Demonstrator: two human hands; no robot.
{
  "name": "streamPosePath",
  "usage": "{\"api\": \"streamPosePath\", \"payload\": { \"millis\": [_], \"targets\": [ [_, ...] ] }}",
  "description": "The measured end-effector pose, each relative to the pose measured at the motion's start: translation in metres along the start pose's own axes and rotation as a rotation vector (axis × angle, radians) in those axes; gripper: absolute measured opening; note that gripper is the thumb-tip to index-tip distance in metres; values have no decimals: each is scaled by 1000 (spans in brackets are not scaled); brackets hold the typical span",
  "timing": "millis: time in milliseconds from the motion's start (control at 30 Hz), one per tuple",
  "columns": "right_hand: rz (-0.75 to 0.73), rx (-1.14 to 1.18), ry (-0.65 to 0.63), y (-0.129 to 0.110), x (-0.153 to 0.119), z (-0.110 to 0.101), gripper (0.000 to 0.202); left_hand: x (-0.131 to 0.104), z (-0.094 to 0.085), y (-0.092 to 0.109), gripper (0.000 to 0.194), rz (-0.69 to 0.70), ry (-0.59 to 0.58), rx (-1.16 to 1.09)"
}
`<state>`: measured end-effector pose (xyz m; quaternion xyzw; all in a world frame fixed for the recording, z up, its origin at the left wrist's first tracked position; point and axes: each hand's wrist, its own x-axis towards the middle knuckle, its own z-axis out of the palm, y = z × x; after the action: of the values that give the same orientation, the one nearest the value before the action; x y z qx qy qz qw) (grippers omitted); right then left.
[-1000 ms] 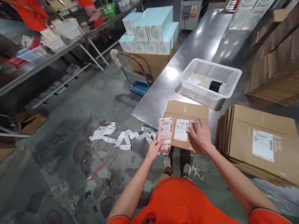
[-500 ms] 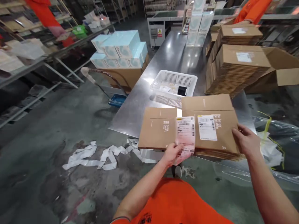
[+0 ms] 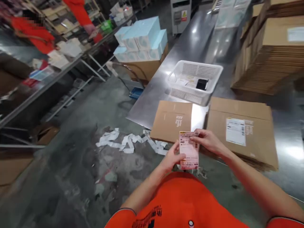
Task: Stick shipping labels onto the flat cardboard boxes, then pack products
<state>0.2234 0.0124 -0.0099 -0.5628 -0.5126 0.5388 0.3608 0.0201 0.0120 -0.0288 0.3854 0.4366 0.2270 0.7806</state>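
A printed shipping label sheet (image 3: 188, 152) is held up in front of my body. My left hand (image 3: 172, 157) pinches its left edge, thumb on the printed side. At the upper right corner, my right hand (image 3: 206, 139) grips it between thumb and fingers. Beyond the sheet, a flat brown carton (image 3: 168, 122) with white lettering lies at the table's near edge. To the right is a stack of flat cartons (image 3: 251, 155); its top one bears a white shipping label (image 3: 236, 131).
On the metal table (image 3: 180, 52) a white plastic basket (image 3: 196, 77) holds papers and a black item. Tall stacks of folded cartons (image 3: 282, 63) stand at right. Light-blue boxes (image 3: 142, 39) sit on a trolley at left. Paper strips (image 3: 129, 142) litter the floor. Another person (image 3: 34, 33) is at far left.
My right hand has left the carton stack and come to the label sheet, gripping its upper corner. The sheet has come off the cartons toward my body. The view has turned left.
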Motion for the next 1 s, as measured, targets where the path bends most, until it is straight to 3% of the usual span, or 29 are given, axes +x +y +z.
{"api": "streamPosePath", "payload": {
  "millis": [133, 267, 367, 500, 600, 700, 767, 833, 933, 1000],
  "targets": [
    [11, 17, -111, 3, 22, 44, 40, 5, -25, 26, 33, 222, 328, -42],
    [-30, -124, -136, 7, 45, 64, 39, 21, -50, 22, 33, 232, 417, 110],
    [-86, -321, -119, 19, 78, 67, 35, 30, -76, 1, 40, 131, 418, 175],
    [-173, -633, 113, 36, 142, 53, 29, 29, -117, -41, 38, -70, 378, 167],
    [-198, -967, 153, 43, 176, 38, 30, 13, -141, -75, 40, -175, 345, 158],
    [-188, -1167, 245, 49, 185, 39, 45, -11, -158, -95, 43, -258, 274, 141],
    [-200, -1185, 336, 53, 183, 56, 54, -22, -167, -91, 44, -226, 273, 117],
    [-231, -1179, 350, 58, 179, 84, 58, -19, -176, -72, 42, -125, 380, 136],
    [-305, -1183, 247, 65, 166, 127, 64, 9, -185, -32, 35, 61, 554, 192],
    [-431, -1171, 79, 71, 150, 136, 63, 31, -185, -11, 31, 155, 550, 184]
  ]
}}
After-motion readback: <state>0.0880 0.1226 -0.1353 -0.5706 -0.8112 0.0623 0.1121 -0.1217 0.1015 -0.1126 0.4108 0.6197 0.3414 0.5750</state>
